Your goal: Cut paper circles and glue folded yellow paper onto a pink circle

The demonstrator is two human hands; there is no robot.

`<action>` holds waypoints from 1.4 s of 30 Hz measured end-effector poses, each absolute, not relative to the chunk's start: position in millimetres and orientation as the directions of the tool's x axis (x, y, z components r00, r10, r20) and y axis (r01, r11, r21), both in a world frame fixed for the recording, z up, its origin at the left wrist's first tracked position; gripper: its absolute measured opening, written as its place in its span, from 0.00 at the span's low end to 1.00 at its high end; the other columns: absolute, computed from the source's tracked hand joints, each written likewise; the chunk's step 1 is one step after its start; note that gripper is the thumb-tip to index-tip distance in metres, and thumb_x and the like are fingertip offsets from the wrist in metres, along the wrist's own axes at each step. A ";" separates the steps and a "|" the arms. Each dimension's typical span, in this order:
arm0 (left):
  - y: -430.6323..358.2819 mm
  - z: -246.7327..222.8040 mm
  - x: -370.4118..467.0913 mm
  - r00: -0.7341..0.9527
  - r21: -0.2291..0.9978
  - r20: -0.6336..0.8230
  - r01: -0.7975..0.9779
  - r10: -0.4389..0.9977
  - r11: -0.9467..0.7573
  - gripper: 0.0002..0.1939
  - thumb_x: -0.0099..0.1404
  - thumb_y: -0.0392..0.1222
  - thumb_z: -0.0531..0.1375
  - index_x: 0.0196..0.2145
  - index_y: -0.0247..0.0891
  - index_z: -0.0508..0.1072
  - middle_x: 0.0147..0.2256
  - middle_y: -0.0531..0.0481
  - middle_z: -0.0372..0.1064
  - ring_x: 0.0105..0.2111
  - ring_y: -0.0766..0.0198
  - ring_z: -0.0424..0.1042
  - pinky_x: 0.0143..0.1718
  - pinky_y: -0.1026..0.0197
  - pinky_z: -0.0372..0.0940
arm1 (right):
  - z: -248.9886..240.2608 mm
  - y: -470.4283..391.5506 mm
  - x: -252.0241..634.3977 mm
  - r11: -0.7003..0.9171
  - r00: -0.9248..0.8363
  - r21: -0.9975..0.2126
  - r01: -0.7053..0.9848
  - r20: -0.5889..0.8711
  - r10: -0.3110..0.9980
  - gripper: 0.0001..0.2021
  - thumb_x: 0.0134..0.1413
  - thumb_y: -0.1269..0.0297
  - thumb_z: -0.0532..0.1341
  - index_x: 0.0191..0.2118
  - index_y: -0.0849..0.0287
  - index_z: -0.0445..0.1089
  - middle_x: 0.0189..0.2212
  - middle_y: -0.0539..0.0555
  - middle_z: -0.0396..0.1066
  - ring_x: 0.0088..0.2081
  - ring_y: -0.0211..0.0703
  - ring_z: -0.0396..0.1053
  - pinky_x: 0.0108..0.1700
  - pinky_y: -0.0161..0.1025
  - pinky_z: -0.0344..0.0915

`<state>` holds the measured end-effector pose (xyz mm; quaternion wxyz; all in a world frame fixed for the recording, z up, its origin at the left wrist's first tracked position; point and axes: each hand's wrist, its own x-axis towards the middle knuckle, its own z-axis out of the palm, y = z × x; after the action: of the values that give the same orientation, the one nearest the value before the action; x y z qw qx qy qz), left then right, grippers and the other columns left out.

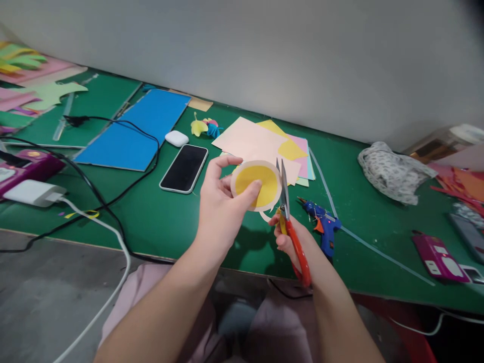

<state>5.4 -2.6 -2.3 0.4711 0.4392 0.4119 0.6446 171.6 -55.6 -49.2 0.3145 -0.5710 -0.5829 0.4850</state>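
**Round paper disc (257,174) with yellow centre and pale pink rim held beside red-handled metal scissors (291,232)**

In the head view, the disc is raised above the green-topped bench (166,217), in front of the seated person. It is gripped by the left hand (221,212), whose fingers are closed on its left side, with the thumb pressed across the yellow face. The scissors are grasped in the right hand (305,237), its fingers curled around them near the pivot. The blades are pointed away from the person and parted slightly at the disc's right edge; whether paper is caught between them cannot be told. A narrow pale curl of paper (265,217) is seen hanging just below the disc.

Behind the disc, pale pink, yellow and other coloured sheets (240,136) are piled on the bench. To their left are placed a white-edged smartphone (184,169) with a dark screen, a small rounded white case (176,138) and a blue rectangular board (139,128), which is crossed by a black cable (153,138). To the right of the scissors, a blue glue gun (327,227) with an orange trigger is laid near a crumpled patterned cloth (393,174).
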 end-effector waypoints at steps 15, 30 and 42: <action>6.4 -16.8 13.9 -0.051 0.927 -0.028 -0.374 0.998 0.007 0.23 0.47 0.36 0.68 0.39 0.40 0.64 0.23 0.55 0.71 0.21 0.67 0.71 0.22 0.67 0.67 | -35.2 -50.6 167.3 -0.043 0.047 -0.998 0.045 -0.041 0.998 0.20 0.51 0.45 0.60 0.38 0.58 0.63 0.24 0.48 0.60 0.24 0.38 0.61 0.28 0.39 0.64; -2.7 -26.3 32.6 0.228 0.953 -0.090 -0.264 0.970 0.151 0.22 0.48 0.35 0.66 0.41 0.39 0.63 0.21 0.57 0.68 0.19 0.68 0.69 0.19 0.69 0.63 | -38.0 -39.7 185.5 0.020 0.244 -0.999 -0.035 0.011 0.970 0.16 0.49 0.53 0.61 0.40 0.55 0.60 0.28 0.49 0.63 0.27 0.39 0.65 0.33 0.41 0.67; -4.3 -16.9 26.2 -0.352 0.904 0.136 -0.338 0.926 -0.262 0.22 0.51 0.37 0.67 0.40 0.42 0.62 0.27 0.57 0.68 0.26 0.69 0.72 0.26 0.69 0.68 | -43.2 -50.8 149.7 -0.130 -0.038 -0.980 0.152 -0.137 0.990 0.24 0.44 0.43 0.63 0.38 0.57 0.61 0.20 0.43 0.53 0.22 0.35 0.56 0.25 0.36 0.61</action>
<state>26.2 -4.3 -16.9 0.4447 0.3552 0.4141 0.7104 149.7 -50.8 -43.2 0.4142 -0.5562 -0.5132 0.5056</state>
